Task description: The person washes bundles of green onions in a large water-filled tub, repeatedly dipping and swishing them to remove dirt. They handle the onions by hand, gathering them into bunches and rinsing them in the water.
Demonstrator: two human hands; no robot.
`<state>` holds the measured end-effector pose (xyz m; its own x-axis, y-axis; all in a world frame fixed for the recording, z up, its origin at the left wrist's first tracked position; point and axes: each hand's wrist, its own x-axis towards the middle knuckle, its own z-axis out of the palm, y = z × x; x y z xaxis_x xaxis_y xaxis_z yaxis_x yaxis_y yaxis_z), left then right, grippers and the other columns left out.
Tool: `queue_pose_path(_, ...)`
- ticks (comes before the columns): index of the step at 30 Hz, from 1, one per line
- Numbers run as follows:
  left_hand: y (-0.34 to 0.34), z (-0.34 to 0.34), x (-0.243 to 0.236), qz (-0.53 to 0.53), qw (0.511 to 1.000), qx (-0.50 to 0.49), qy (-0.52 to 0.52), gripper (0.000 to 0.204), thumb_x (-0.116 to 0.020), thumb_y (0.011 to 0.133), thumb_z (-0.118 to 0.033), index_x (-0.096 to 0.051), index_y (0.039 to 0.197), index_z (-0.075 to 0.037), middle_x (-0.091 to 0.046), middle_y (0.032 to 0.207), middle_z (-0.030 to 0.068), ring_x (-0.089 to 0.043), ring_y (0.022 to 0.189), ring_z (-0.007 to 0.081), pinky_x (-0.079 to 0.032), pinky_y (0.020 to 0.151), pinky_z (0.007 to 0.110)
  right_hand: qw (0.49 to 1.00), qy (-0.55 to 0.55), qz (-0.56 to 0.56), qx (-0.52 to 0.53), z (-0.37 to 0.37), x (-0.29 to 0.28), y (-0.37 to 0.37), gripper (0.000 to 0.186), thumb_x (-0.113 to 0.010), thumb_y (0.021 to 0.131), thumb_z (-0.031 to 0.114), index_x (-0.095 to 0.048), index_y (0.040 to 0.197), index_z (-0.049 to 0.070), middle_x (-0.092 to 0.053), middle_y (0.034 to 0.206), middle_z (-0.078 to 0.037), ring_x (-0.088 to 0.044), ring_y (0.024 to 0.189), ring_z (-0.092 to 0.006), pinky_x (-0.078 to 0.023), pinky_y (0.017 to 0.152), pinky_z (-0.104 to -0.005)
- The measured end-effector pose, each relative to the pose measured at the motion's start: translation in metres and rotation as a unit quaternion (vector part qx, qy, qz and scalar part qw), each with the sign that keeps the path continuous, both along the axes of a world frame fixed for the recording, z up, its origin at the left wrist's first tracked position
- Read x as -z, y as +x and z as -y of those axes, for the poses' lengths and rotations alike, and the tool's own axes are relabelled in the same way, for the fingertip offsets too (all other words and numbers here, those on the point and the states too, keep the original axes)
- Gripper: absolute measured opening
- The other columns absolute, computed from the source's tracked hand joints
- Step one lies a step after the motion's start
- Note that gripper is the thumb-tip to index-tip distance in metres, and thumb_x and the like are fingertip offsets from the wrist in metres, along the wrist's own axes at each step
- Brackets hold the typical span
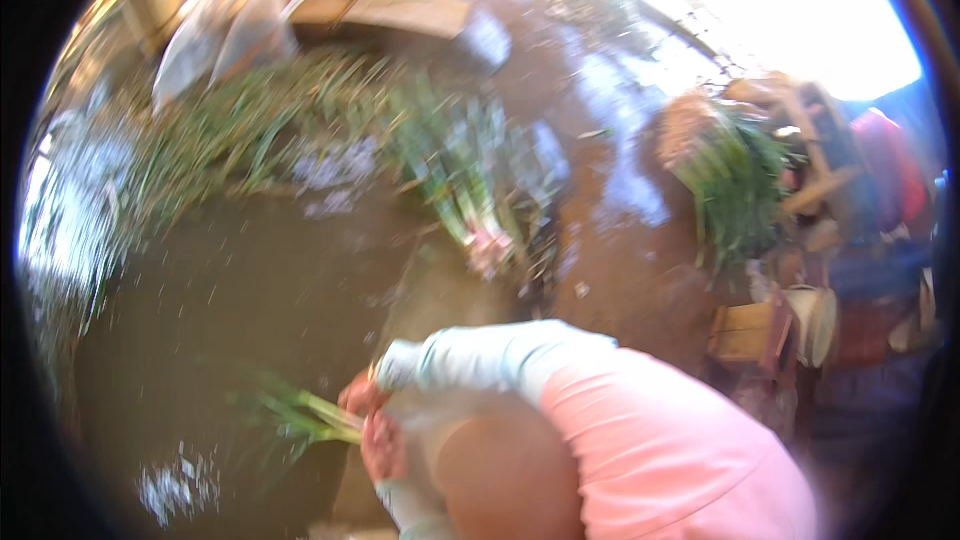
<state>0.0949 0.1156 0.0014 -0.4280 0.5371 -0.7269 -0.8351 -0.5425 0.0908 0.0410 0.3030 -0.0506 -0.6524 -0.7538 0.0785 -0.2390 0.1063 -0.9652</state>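
Observation:
Over murky brown water (250, 280), a small bunch of green onions (325, 418) points left, its leafy ends blurred. My right hand (363, 396) is closed round the stalks near their lower end. Just below it, my left hand (385, 447) is closed on the same bunch, close against the right. The root ends are hidden by my fingers. Light blue cuffs cover both wrists, and my pink-clad shoulder (680, 450) fills the lower right. Beyond my hands, a larger bunch of green onions (480, 210) lies at the water's edge, pale bulbs toward me.
Loose green leaves (260, 130) line the far side of the water. Clear plastic bags (235, 30) stand at the back left. On the wet brown ground (620, 290) to the right sit a heap of green onions (735, 175) and a small wooden box-like piece (742, 333).

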Motion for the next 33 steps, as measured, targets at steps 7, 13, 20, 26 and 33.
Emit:
queue_pose_path(7,0.001,0.007,-0.006,0.035,0.995,0.083,0.033,0.026,-0.055,0.095,-0.025,-0.055,0.105,-0.001,-0.052,0.077,0.0012,-0.054,0.066,0.0051,-0.048,0.064,0.015,0.988,0.117,-0.007,0.103,0.034,0.023,0.024,0.022,-0.068,0.069,0.015,-0.061,0.086,0.003,-0.063,0.082,-0.015,-0.061,0.08,-0.0355,-0.048,0.068,-0.043)
queue_pose_path(13,-0.003,-0.015,-0.018,0.06,0.989,0.13,-0.029,0.035,-0.06,0.091,-0.034,-0.055,0.108,-0.004,-0.049,0.065,-0.0041,-0.052,0.061,0.0065,-0.044,0.05,0.014,0.987,0.067,-0.036,0.138,0.011,0.013,0.041,0.022,-0.065,0.071,0.01,-0.056,0.09,0.003,-0.061,0.084,-0.014,-0.06,0.083,-0.0333,-0.049,0.071,-0.0411)
queue_pose_path(20,-0.015,-0.028,-0.024,0.086,0.992,0.016,0.087,0.034,-0.061,0.09,-0.036,-0.054,0.09,-0.003,-0.057,0.074,0.0027,-0.055,0.06,0.0101,-0.049,0.053,0.02,0.972,-0.107,0.086,0.192,0.01,0.018,0.046,0.031,-0.071,0.069,0.019,-0.066,0.094,0.002,-0.063,0.093,-0.013,-0.059,0.089,-0.0272,-0.049,0.076,-0.0382)
queue_pose_path(26,-0.021,-0.028,-0.022,0.103,0.984,-0.001,0.143,0.043,-0.058,0.092,-0.039,-0.054,0.096,0.004,-0.062,0.08,0.009,-0.056,0.06,0.0125,-0.051,0.057,0.025,0.932,-0.155,0.117,0.308,0.014,0.014,0.075,0.029,-0.068,0.068,0.014,-0.064,0.095,0.003,-0.063,0.091,-0.011,-0.059,0.087,-0.0225,-0.049,0.073,-0.0363)
queue_pose_path(33,-0.017,-0.029,-0.021,0.063,0.992,0.045,0.104,0.045,-0.049,0.096,-0.043,-0.053,0.118,-0.004,-0.065,0.094,0.0141,-0.064,0.07,0.0172,-0.057,0.063,0.029,0.949,-0.026,0.16,0.27,0.004,-0.001,0.078,0.02,-0.061,0.072,0.013,-0.062,0.091,0.006,-0.063,0.079,-0.013,-0.064,0.076,-0.0261,-0.05,0.065,-0.0402)
